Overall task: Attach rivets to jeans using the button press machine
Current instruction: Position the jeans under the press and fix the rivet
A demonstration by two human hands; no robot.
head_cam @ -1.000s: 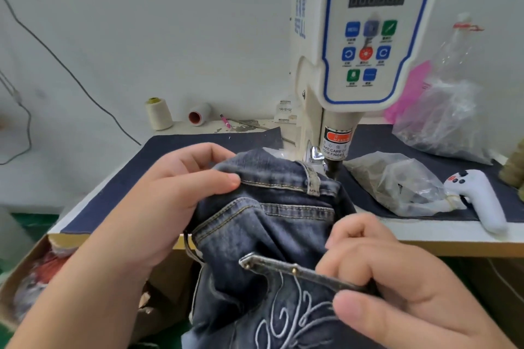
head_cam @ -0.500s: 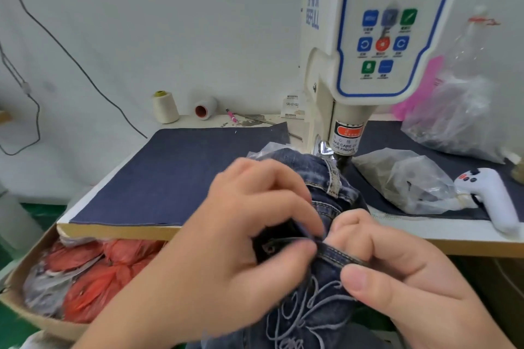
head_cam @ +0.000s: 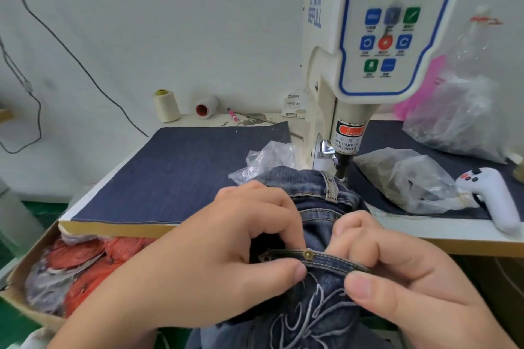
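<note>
Where both hands pinch the jeans [head_cam: 317, 201], a rivet [head_cam: 308, 254] sits between their fingers [head_cam: 295, 238]

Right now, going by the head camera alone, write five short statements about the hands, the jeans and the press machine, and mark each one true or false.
1. Both hands pinch the same denim edge of the jeans. True: the left hand and right hand hold it on either side.
2. A brass rivet sits on that edge between the two hands. True.
3. The rivet lies under the machine's ram. False: the edge is held in front of the table, short of the ram.
4. The white handheld controller is in the right hand. False: it lies on the table, to the right.
5. The thread cone stands at the back left, by the wall. True.
</note>
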